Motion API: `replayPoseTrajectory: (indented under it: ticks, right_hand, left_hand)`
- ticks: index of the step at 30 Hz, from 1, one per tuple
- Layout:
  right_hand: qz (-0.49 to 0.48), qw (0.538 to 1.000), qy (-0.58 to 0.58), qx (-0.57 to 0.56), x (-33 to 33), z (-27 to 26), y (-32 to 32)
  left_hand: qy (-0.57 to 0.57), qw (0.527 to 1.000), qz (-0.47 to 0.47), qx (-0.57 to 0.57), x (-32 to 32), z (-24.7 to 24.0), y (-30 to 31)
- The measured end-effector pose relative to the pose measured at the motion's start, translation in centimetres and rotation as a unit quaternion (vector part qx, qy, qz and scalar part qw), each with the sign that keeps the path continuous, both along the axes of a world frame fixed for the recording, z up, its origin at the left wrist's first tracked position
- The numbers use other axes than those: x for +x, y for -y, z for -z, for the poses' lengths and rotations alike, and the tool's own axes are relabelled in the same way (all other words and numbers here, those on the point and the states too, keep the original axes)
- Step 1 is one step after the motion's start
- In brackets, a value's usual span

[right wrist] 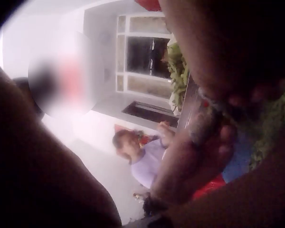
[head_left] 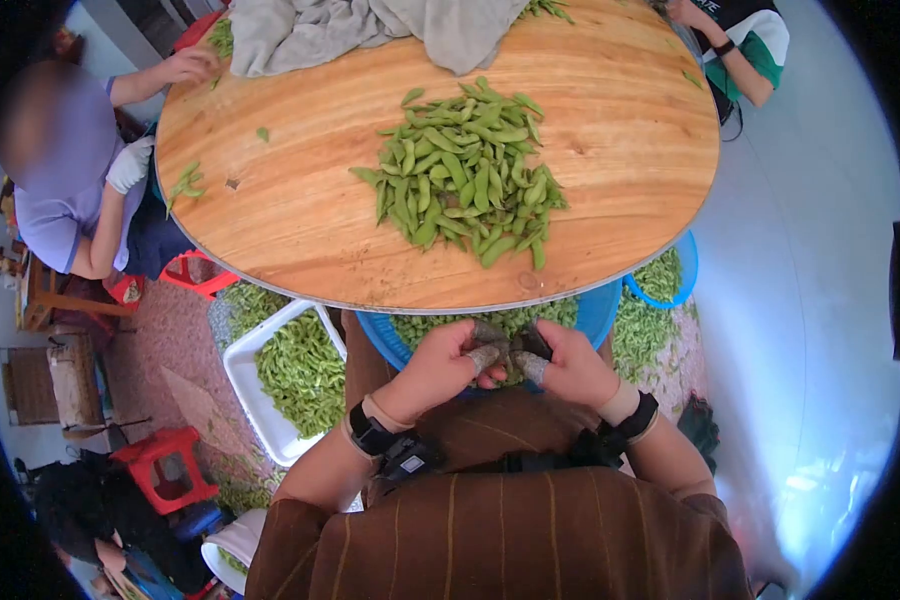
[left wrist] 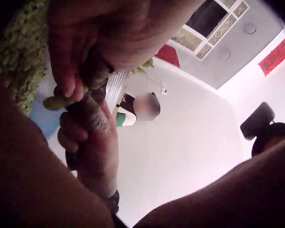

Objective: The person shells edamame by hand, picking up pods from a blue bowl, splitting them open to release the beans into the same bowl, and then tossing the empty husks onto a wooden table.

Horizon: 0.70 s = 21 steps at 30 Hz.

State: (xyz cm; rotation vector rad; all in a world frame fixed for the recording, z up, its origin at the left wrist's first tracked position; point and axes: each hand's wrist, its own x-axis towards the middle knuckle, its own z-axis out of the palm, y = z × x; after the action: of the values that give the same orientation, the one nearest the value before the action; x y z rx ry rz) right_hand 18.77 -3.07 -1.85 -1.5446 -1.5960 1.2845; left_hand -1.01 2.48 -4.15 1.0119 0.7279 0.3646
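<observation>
Head view: left hand [head_left: 445, 365] and right hand [head_left: 573, 368] meet just past the near edge of the wooden worktop [head_left: 290, 200], above a blue basin [head_left: 377, 336] of green beans [head_left: 420, 328]. Grey finger covers [head_left: 485, 355] on both. The piece being worked is mostly hidden here by fingers.

Left wrist view gives it: one green pod [left wrist: 57, 102] between the two hands, pinched at the left fingertips, its end sticking out past them. Right fingers curled, just beside/under the pod; can't tell if they grip it too. Right wrist view: too dark and blurred to make out the pod, but shows a paned window [right wrist: 146, 57] and a person in a lilac shirt [right wrist: 145, 164].

Only head view has the whole pod pile [head_left: 465, 170] on the worktop, plus white crate [head_left: 240, 372] of pods on the floor. Red wall poster [left wrist: 274, 55]: left wrist view only.
</observation>
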Motion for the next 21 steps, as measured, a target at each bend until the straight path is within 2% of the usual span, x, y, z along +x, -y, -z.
replayPoseTrajectory:
  ticks: [1,3,4,6,7,9,10,11,12,16,18,19,20,21]
  right_hand:
    - [0.001,1.000,0.002,0.000,0.0,-0.4,-0.1]
    - [0.014,0.974,-0.061,-0.218,0.0,-1.6,-0.5]
    - [0.014,0.974,-0.061,-0.219,0.1,-1.4,-0.5]
    - [0.008,0.942,-0.209,-0.261,0.6,-0.7,-0.5]
    - [0.008,0.942,-0.208,-0.262,0.4,-0.6,-0.5]
    - [-0.014,0.989,-0.132,-0.064,-0.1,-0.5,-0.5]
    - [-0.014,0.989,-0.132,-0.065,0.0,-0.4,-0.4]
    - [-0.052,0.997,-0.048,-0.007,0.3,-0.5,-0.3]
    - [-0.089,0.994,0.038,0.052,0.5,-0.6,-0.3]
    - [-0.104,0.985,0.133,0.018,0.5,-5.0,-0.2]
    - [-0.024,0.990,0.126,0.063,0.3,-6.7,-0.6]
    - [-0.022,0.990,0.124,0.065,0.3,-6.8,-1.0]
    - [0.034,0.979,0.157,0.126,0.3,-6.9,-1.7]
    - [0.090,0.960,0.188,0.185,0.2,-6.9,-2.4]
  left_hand:
    - [0.007,1.000,0.001,-0.017,-0.1,-0.1,0.0]
    - [0.014,0.999,0.002,-0.034,-0.4,0.0,0.1]
    - [0.029,0.999,-0.006,-0.033,-0.6,0.2,0.2]
    - [0.045,0.998,-0.015,-0.032,-0.9,0.3,0.3]
    - [0.067,0.997,-0.024,-0.032,-1.0,0.4,0.4]
    - [0.089,0.995,-0.033,-0.033,-1.4,0.3,0.5]
    - [0.078,0.993,-0.079,-0.036,-1.6,-0.2,0.6]
    - [0.067,0.989,-0.124,-0.038,-1.8,-0.4,0.5]
    - [0.069,0.989,-0.122,-0.037,-2.4,-0.5,0.4]
    - [-0.005,0.975,-0.217,-0.040,-7.8,-1.5,0.7]
    - [-0.154,0.964,-0.214,0.030,-11.5,-0.5,0.9]
    - [-0.257,0.928,-0.206,0.174,-13.4,0.4,1.3]
    - [-0.351,0.862,-0.191,0.312,-14.6,1.0,1.8]
    - [-0.353,0.860,-0.191,0.315,-14.7,0.6,2.1]
